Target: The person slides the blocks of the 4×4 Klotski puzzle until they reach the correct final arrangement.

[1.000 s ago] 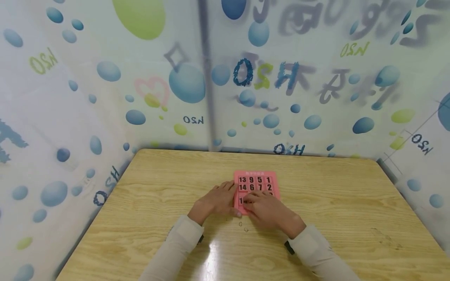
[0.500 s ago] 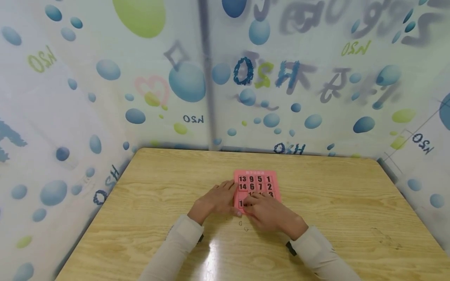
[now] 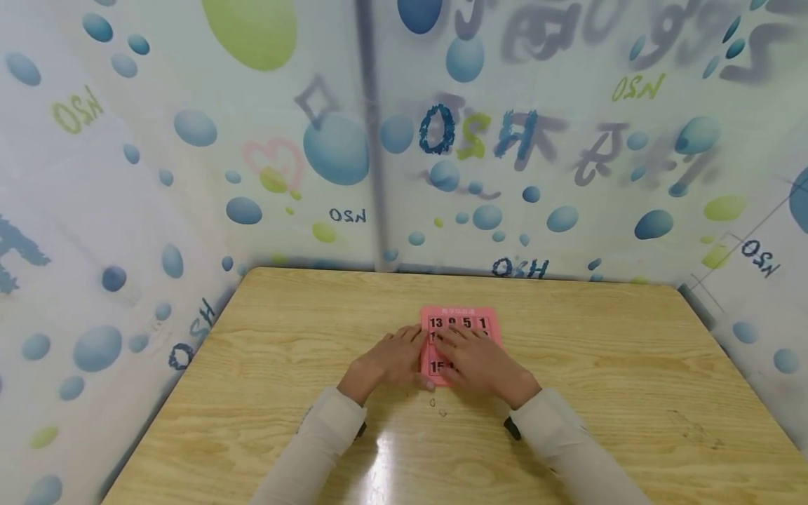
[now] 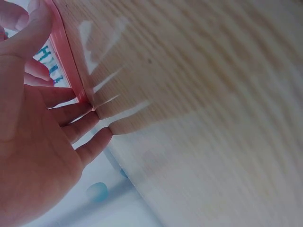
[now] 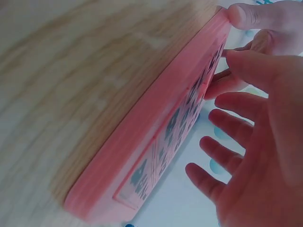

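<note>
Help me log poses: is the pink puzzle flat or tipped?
The puzzle lies flat: its side meets the table in the right wrist view.

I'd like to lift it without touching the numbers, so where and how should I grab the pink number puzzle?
Probably by the outer frame, coming from the left and right sides: the pink number puzzle lies flat on the table, and its plain rim surrounds the numbers. The left hand touches it on the left.

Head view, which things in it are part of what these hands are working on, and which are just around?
Part of the job:
pink number puzzle
left hand, against its left edge
right hand, over its numbers

Just around:
wood-grain table, under the puzzle
bubble-patterned wall, behind
</note>
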Demonstrator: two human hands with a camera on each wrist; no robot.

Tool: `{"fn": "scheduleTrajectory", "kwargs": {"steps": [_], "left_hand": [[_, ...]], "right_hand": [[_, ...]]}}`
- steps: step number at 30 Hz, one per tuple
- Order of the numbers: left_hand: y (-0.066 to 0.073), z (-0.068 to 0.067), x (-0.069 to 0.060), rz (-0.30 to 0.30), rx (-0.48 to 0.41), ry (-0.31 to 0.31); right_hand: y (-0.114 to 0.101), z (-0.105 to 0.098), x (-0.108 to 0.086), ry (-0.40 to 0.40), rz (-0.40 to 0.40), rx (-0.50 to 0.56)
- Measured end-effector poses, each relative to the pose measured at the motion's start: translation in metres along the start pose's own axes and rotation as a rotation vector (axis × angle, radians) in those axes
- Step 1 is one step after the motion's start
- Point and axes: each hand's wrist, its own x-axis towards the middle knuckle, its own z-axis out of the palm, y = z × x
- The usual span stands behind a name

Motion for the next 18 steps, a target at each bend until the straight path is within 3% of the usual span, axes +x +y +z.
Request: {"fn": "scheduleTrajectory", "kwargs": {"steps": [7,18], "left_hand": [[0.0,0.0,0.0,-0.003,-0.007,-0.002],[-0.001,0.001,0.0,-0.001,-0.003,0.004]], "right_hand": [[-0.003,0.0,0.011,-0.061,0.05,-0.035],[-0.004,-0.002,0.014,-0.062,0.044,-0.022]]}}
